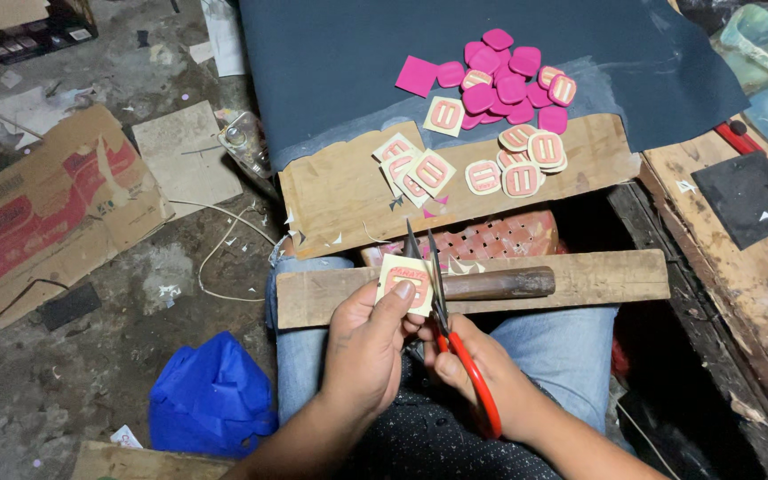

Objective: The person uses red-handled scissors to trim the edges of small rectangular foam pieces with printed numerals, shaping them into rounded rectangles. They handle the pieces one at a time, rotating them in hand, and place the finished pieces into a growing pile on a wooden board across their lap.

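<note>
A: What has the left hand (368, 342) got?

B: A small cream label (406, 281) with pink print. Its fingers (395, 302) are closed on the lower edge, thumb on the face, and it is held up over the lap, in front of a plank (597, 277) that lies across the knees.

A: And the right hand (477, 360)?

B: It is wrapped around the red handles of the scissors (442, 320). The blades stand a little apart, pointing up and away, right at the label's right edge.

A: Anything on the plank?

B: A dark, round wooden handle (500, 283), lying lengthwise just behind the scissors.

A: Where are the other pieces?

B: Further off, on a wooden board (340, 196). A few square cream labels (415, 169) overlap near the middle, rounded ones (517, 164) lie to the right, and a pink pile (500, 80) sits beyond them on a dark sheet (331, 62).

A: Around the person?

B: A blue bag (211, 396) on the floor to the left, flattened cardboard (46, 209) further left, and a worktop (757, 276) on the right carrying a black square (747, 196).
</note>
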Demonstrator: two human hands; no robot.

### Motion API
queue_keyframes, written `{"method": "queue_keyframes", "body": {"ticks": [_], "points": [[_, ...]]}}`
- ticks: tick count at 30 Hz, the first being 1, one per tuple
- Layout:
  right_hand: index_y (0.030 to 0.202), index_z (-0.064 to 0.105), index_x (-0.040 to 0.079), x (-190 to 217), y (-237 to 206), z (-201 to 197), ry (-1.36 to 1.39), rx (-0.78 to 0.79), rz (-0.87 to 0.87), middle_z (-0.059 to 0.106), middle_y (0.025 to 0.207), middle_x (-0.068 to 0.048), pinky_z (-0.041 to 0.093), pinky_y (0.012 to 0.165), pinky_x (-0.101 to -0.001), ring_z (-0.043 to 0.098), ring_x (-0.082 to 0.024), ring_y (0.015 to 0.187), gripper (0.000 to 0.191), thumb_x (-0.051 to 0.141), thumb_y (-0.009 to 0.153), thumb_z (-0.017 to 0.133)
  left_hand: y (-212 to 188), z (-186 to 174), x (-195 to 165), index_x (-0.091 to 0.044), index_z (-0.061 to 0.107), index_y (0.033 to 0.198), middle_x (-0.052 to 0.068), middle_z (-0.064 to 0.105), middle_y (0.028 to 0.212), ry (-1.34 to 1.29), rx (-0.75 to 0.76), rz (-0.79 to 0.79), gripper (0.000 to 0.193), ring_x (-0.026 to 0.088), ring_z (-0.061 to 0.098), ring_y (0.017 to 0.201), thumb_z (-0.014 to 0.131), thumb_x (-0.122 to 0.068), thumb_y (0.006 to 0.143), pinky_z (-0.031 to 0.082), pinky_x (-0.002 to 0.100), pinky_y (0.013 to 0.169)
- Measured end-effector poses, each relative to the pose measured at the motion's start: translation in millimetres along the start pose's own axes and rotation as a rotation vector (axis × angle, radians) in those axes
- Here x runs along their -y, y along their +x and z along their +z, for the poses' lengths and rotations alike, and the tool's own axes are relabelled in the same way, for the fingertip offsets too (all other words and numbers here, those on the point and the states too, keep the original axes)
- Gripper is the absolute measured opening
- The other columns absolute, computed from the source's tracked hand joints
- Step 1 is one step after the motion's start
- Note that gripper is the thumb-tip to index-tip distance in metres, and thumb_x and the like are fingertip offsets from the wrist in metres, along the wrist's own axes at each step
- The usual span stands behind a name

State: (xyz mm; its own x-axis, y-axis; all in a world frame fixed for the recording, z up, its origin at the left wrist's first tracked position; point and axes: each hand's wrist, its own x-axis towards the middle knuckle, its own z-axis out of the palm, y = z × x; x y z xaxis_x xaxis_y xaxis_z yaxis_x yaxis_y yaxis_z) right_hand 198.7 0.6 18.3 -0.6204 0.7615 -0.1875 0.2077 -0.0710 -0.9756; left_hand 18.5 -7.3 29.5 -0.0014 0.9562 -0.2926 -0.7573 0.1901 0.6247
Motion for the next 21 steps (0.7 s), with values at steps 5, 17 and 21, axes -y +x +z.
{"method": "queue_keyframes", "body": {"ticks": [5, 17, 21], "points": [[0.140, 0.055, 0.002, -9, -3, 3, 0.135, -0.027, 0.001, 0.058, 0.098, -0.007, 0.048, 0.078, -0.0295, 0.054, -0.016, 0.086, 0.065, 0.052, 0.098, 0.054, -1, 6, 5, 0.000, 0.067, 0.099, 0.008, 0.066, 0.085, -0.058, 0.007, 0.025, 0.018, 0.015, 0.059, 0.074, 0.060, -0.017, 0.102, 0.048, 0.031, 0.064], [0.112, 0.064, 0.002, -20, -14, 0, 0.388, -0.055, 0.100, 0.059, 0.086, -0.003, 0.048, 0.055, -0.0274, 0.055, -0.013, 0.065, 0.055, 0.053, 0.092, 0.065, 10, -5, 3, 0.004, 0.070, 0.097, 0.008, 0.070, 0.083, 0.116, -0.025, 0.075, 0.016, 0.013, 0.060, 0.073, 0.061, -0.010, 0.099, 0.048, 0.029, 0.070], [0.109, 0.066, 0.003, -23, -19, -6, 0.376, -0.057, 0.201, 0.056, 0.075, 0.000, 0.044, 0.050, -0.0254, 0.052, -0.010, 0.057, 0.052, 0.051, 0.088, 0.070, 13, -12, -8, 0.004, 0.071, 0.097, 0.007, 0.071, 0.082, 0.260, 0.026, 0.047, 0.018, 0.012, 0.061, 0.072, 0.059, -0.010, 0.097, 0.048, 0.028, 0.069]]}}
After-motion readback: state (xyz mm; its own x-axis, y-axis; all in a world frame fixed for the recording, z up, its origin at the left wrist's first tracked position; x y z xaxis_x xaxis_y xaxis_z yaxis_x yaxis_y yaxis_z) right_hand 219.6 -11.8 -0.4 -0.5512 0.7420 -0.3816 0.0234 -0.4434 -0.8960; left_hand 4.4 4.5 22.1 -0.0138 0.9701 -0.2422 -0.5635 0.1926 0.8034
